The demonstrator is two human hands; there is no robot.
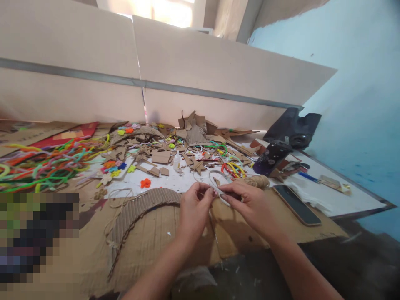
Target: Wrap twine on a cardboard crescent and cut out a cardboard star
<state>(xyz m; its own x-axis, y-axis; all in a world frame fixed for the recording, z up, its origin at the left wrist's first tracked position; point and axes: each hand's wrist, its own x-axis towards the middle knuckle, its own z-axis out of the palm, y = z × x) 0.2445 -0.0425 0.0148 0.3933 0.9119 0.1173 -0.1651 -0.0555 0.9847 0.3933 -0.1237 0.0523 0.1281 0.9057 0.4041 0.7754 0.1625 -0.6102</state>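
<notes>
At the far left we see a tangle of colourful fuzzy stems (46,163) spread over the work surface. Right of it, small bright flowers (110,165) lie in a cluster. Nearer to us, a curved corrugated cardboard strip (133,212) rests on a flat brown cardboard sheet (153,246), its right end passing out of sight behind our left hand. A single orange-red flower (145,183) lies just beyond the curve, and farther off stands a small clear bottle (177,161), among cardboard scraps (161,156).

Our left hand (196,207) is nearly closed, thumb and fingertips pinching a thin pale looped band (220,192) at the near middle, above the sheet. Our right hand (250,203) grips the same band just to the right, thumb against fingers, the fingertips of both hands close together; we cannot tell whether they touch.

Just beyond the right hand lies a roll of twine (256,181), with a dark spotted object (271,156) farther back. At the right we have a phone (296,205) lying flat, and a blue pen (308,177) beyond it.
</notes>
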